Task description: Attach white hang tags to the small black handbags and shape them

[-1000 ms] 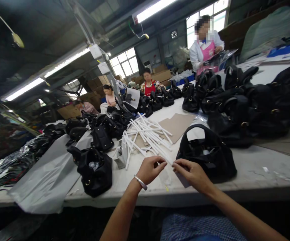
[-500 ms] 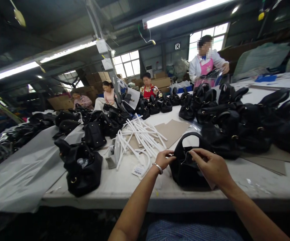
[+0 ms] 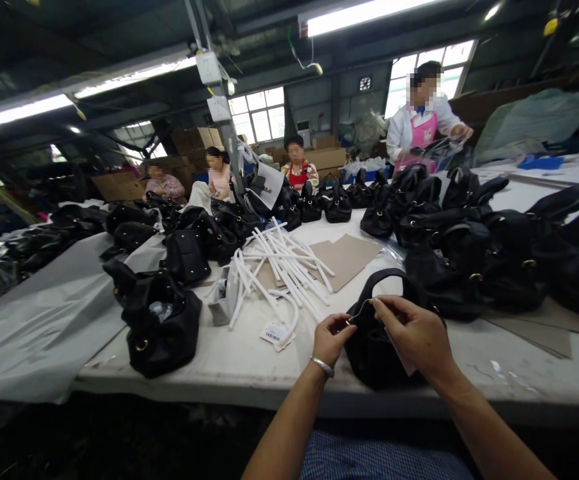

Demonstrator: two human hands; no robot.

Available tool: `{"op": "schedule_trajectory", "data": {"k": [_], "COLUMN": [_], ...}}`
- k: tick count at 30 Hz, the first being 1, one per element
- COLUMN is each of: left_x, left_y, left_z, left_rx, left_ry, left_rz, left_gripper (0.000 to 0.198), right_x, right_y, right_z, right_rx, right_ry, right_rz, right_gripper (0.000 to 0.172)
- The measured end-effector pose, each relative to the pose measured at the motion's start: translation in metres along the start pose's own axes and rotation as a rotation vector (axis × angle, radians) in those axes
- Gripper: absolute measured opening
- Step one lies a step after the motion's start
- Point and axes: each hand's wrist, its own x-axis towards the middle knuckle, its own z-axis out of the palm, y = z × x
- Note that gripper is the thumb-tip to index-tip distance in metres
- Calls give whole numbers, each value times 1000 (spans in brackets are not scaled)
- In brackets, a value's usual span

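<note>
A black handbag point(image 3: 382, 363) stands upright in front of me at the table's near edge, its handle arched up. A thin light cord point(image 3: 362, 309) stretches between my hands above the bag's opening. My left hand point(image 3: 332, 341) is closed in a pinch at the cord's left end, beside the bag's left side, where a small gold glint shows. With thumb and forefinger my right hand point(image 3: 417, 333) pinches the cord's other end. Below the right fingers hangs a pale flat tag point(image 3: 402, 357), partly hidden by the hand.
White tubes point(image 3: 289, 263) lie heaped beyond my left hand, near a barcode label point(image 3: 273, 333) and brown cardboard sheets point(image 3: 352, 257). Another black handbag point(image 3: 164, 333) stands at left. More black bags point(image 3: 499, 260) crowd the right. Co-workers are across the table, one in a pink apron point(image 3: 423, 133).
The cord has come up from the bag's opening and now spans both hands. My right hand has shifted slightly left and my left hand is lower. The view has shifted slightly.
</note>
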Motion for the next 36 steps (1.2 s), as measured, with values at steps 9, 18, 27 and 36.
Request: {"op": "schedule_trajectory", "data": {"k": [9,18,27,36], "left_x": [-2,0,-20,-54], "left_y": [4,6,34,53], "left_z": [3,4,-11,-3], "left_rx": [-37,-101,385,-63], "left_ry": [28,37,128,16], "left_rz": [-15,-19,40,-346], "left_gripper": [35,39,15,35], "right_x": [3,3,-8,-39], "right_y": [4,10,29,50], "right_z": [13,23,13,19], "right_rx": [-66,-94,476,659], "right_ry": [-32,-185,-531,-562], "right_rz": [21,85,347,360], "right_gripper": [35,28,50,47]}}
